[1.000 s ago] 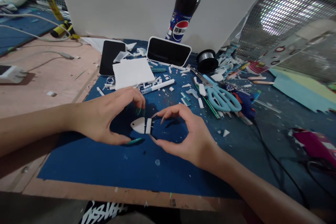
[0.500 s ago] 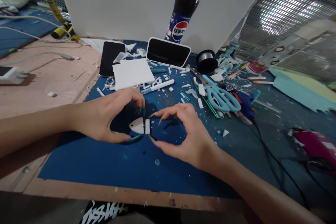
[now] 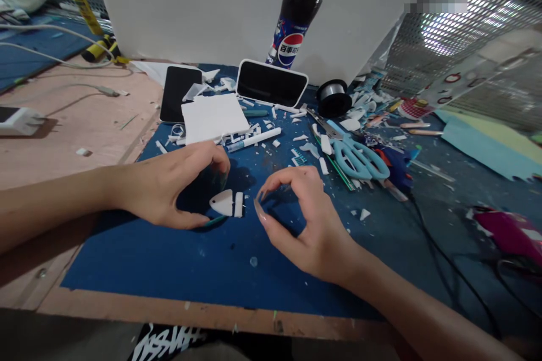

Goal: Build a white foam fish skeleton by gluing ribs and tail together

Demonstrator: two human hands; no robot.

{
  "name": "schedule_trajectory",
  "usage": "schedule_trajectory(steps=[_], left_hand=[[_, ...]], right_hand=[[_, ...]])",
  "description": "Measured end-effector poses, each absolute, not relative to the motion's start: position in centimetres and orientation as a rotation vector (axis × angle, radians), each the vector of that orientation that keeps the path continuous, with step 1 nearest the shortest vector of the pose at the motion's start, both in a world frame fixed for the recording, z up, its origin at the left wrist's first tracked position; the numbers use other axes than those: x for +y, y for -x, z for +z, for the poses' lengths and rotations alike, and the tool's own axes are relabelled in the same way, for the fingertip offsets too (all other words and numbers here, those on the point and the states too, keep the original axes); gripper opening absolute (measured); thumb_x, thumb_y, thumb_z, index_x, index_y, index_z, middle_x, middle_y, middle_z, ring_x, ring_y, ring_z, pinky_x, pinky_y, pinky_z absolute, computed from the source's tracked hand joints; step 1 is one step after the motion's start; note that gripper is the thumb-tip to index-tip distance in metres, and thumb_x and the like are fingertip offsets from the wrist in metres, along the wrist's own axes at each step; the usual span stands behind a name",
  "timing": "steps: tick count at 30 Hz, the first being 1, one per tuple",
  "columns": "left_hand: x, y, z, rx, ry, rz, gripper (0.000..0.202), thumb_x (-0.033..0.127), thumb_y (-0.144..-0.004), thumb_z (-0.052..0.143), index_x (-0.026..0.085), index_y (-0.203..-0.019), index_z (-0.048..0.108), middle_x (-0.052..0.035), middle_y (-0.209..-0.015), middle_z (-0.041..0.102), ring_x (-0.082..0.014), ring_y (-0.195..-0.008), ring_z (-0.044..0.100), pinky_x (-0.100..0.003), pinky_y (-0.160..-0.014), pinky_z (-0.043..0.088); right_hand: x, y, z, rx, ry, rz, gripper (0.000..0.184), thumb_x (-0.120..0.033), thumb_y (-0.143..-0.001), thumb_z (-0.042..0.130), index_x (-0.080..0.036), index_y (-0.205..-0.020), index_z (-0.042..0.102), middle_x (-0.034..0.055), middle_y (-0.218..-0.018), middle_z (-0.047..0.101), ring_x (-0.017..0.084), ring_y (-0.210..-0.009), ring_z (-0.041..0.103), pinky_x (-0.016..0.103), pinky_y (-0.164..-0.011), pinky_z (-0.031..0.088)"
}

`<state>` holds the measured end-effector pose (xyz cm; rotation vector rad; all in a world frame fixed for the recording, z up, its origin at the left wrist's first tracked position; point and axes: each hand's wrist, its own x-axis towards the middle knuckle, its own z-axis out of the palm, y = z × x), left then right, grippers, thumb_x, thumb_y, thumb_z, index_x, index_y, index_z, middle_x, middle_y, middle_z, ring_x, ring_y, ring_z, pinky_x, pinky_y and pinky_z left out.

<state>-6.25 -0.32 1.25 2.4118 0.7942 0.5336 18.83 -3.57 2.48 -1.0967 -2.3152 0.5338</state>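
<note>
Left hand grip spread around the holed white piece on the blue mat, white block just right of it, right hand grip closed, nothing visible between tips; a stray finger nudge could knock both pieces out of line.

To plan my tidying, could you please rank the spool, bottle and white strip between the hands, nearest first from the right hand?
1. White strip, left of the right hand.
2. Spool, beyond the hand.
3. Bottle, behind the white-rimmed phone.
</note>
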Motion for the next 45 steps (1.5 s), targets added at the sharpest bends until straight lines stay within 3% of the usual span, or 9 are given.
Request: schedule_trajectory(steps=[6,14,35,45], left_hand=[[-0.3,6.2,1.0,0.777,-2.425,0.587,0.042,0.027,-0.071,0.063,0.016,-0.106,0.042,-0.0115,-0.106,0.051,-0.0238,-0.097,0.051,-0.039,-0.082,0.048],[-0.3,6.2,0.9,0.772,-2.406,0.607,0.045,0.027,-0.069,0.067,0.017,-0.106,0.044,-0.0126,-0.105,0.052,-0.0241,-0.095,0.052,-0.039,-0.080,0.048],[-0.3,6.1,1.5,0.665,-2.439,0.498,0.039,0.018,-0.076,0.057,0.016,-0.110,0.038,-0.0097,-0.110,0.046,-0.0205,-0.102,0.045,-0.036,-0.086,0.044],[-0.5,5.9,2.0,0.699,-2.330,0.479,0.044,0.016,-0.076,0.054,0.015,-0.115,0.034,-0.0117,-0.115,0.041,-0.0233,-0.107,0.042,-0.041,-0.091,0.039]], right_hand=[[-4.6,-17.5,1.4,-2.370,1.179,0.031,0.014,-0.021,-0.084,0.051,-0.016,-0.095,0.045,0.0106,-0.095,0.056,0.025,-0.090,0.043,0.040,-0.073,0.034],[-4.4,-17.0,0.6,-2.380,1.261,-0.134,0.015,-0.017,-0.084,0.052,-0.016,-0.097,0.044,0.0117,-0.095,0.057,0.026,-0.089,0.043,0.039,-0.072,0.035],[-3.9,-17.0,0.3,-2.370,1.313,0.053,0.011,-0.020,-0.083,0.051,-0.017,-0.091,0.045,0.0107,-0.093,0.053,0.025,-0.088,0.043,0.038,-0.072,0.038],[-3.9,-17.0,0.4,-2.364,1.337,0.090,0.012,-0.020,-0.082,0.051,-0.018,-0.091,0.044,0.0106,-0.094,0.053,0.025,-0.089,0.044,0.038,-0.072,0.038]])
